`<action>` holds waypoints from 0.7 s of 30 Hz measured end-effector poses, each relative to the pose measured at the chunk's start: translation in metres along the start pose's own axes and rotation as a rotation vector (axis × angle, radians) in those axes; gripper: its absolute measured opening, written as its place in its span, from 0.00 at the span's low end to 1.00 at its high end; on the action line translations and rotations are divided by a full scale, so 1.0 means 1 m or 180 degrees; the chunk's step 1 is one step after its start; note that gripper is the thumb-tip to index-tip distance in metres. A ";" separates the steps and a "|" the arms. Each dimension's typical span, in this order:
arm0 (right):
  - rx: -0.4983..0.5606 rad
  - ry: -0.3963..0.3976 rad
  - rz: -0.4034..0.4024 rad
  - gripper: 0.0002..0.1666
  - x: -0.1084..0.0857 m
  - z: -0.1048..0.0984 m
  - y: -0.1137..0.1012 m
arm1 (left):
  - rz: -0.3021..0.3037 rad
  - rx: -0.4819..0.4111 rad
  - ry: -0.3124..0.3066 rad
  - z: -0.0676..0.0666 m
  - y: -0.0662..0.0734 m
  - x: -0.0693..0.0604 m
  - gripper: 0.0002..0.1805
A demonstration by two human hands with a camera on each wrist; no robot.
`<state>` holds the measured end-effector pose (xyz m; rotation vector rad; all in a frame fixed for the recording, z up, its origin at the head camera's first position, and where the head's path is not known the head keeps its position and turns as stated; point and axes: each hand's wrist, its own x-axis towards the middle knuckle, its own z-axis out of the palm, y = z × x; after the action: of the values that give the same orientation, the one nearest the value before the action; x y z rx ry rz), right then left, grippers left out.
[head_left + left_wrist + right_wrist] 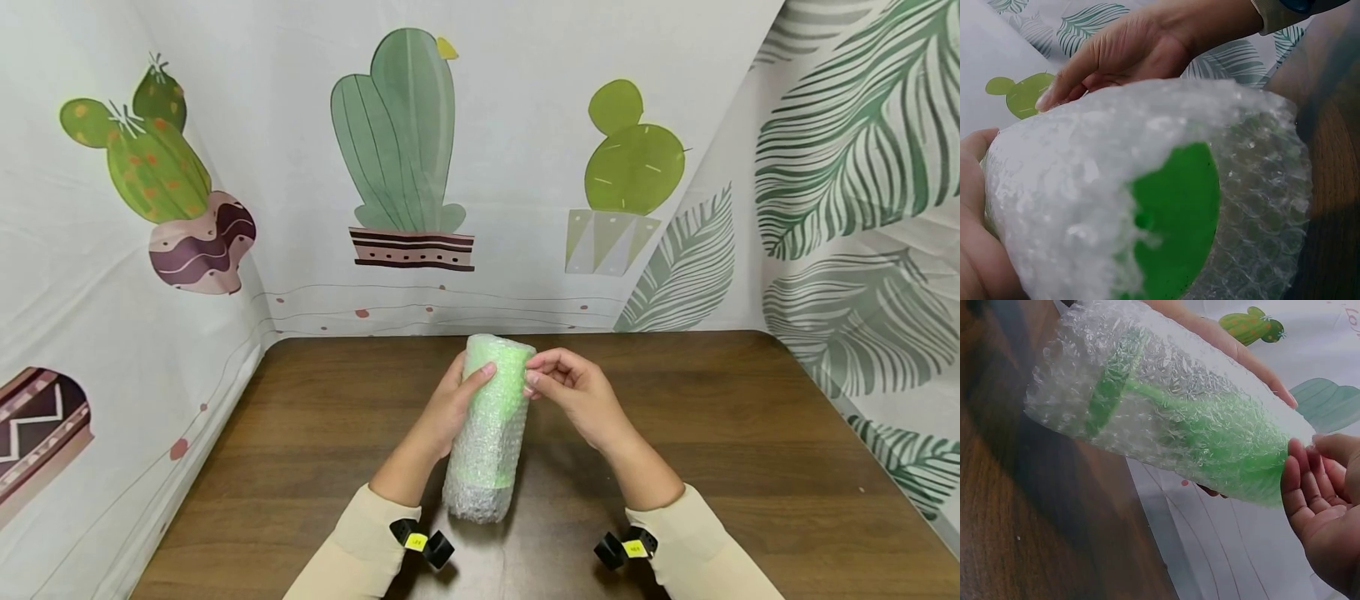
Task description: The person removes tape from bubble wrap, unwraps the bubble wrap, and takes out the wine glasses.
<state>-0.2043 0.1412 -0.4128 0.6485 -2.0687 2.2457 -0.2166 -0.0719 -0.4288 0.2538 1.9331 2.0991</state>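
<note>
A bubble-wrapped roll with a green item inside stands tilted above the table in the head view. Through the clear wrap, a flat green rounded end shows in the left wrist view; what kind of item it is, I cannot tell. My left hand grips the roll's left side near the top, thumb across its front, other fingers mostly hidden behind. At the upper right edge, my right hand pinches the bubble wrap between thumb and fingertips, also seen in the right wrist view, where the right hand is at the roll's end.
A brown wooden table lies beneath both hands. White cloth printed with cacti and leaves hangs behind and along the sides. Black wrist cameras sit on both sleeves, close to the roll's lower end.
</note>
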 end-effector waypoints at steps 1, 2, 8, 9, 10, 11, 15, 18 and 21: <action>-0.0025 0.0022 0.0034 0.15 0.000 0.000 0.000 | -0.0001 0.0008 0.0013 0.000 0.000 0.000 0.36; -0.0048 0.0042 0.0061 0.15 0.000 0.001 -0.001 | -0.0003 0.0015 0.0030 0.000 0.000 0.000 0.36; -0.0041 0.0094 0.0141 0.14 0.001 0.000 -0.001 | 0.0001 0.0035 0.0062 0.000 0.001 0.000 0.36; -0.0022 0.0098 0.0147 0.15 0.001 0.000 -0.001 | 0.0007 0.0038 0.0055 0.000 0.001 -0.001 0.36; -0.0005 0.0101 0.0148 0.15 0.001 0.000 -0.001 | 0.0015 0.0030 0.0046 0.000 0.001 -0.001 0.36; 0.0014 0.0101 0.0149 0.15 0.002 0.000 0.000 | 0.0022 0.0021 0.0037 0.000 0.001 -0.001 0.36; 0.0095 0.0097 0.0125 0.14 0.002 0.000 0.000 | 0.0013 -0.0032 -0.0001 -0.001 0.001 -0.001 0.34; 0.0146 0.0084 0.0094 0.10 0.002 0.000 0.000 | -0.0017 -0.0057 -0.0014 -0.001 0.001 -0.002 0.33; 0.0181 0.0066 0.0074 0.07 0.001 0.000 0.001 | -0.0052 -0.0067 -0.0012 -0.002 0.001 -0.002 0.33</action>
<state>-0.2060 0.1411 -0.4131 0.6043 -2.0204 2.3214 -0.2152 -0.0746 -0.4281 0.2368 1.9035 2.1058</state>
